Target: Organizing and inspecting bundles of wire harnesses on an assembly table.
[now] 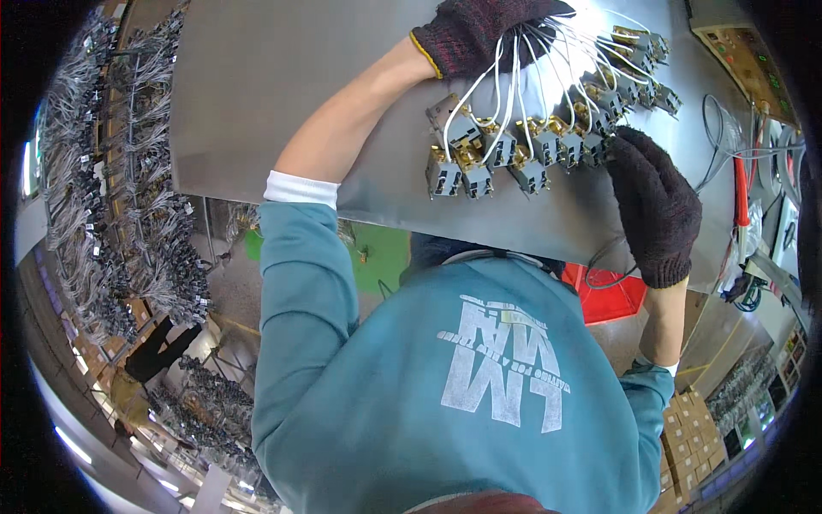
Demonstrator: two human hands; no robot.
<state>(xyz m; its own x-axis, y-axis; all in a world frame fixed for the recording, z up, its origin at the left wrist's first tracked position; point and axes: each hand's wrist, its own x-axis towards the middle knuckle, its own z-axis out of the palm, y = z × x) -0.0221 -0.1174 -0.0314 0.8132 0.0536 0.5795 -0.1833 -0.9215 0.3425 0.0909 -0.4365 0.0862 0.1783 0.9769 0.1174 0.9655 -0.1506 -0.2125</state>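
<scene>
At top centre, the left hand's [488, 36] grip is closed around white cables [515, 73], apparently keeping them bunched so their grey blocks [531, 176] can fan out on the tabletop [257, 111], upper centre to upper right. The right hand [655, 204] is at the blocks' edge, perhaps steadying them; I cannot tell whether its grip holds one.

Widest free rm was the L part of the metal worktable [248, 103], up to the L forearm [364, 116], which barred a low pass across. Betw. L hand [495, 36] & R hand [655, 206], clustered grey box-shaped modules [529, 176] blocked the surface; white cables [512, 94] fanned from them to L hand, obstructing access from above. A narrow strip ran betw. modules & nr table edge. Far R, looped grey cable [717, 128] & red handle-like piece [741, 193] got i/t way.
</scene>
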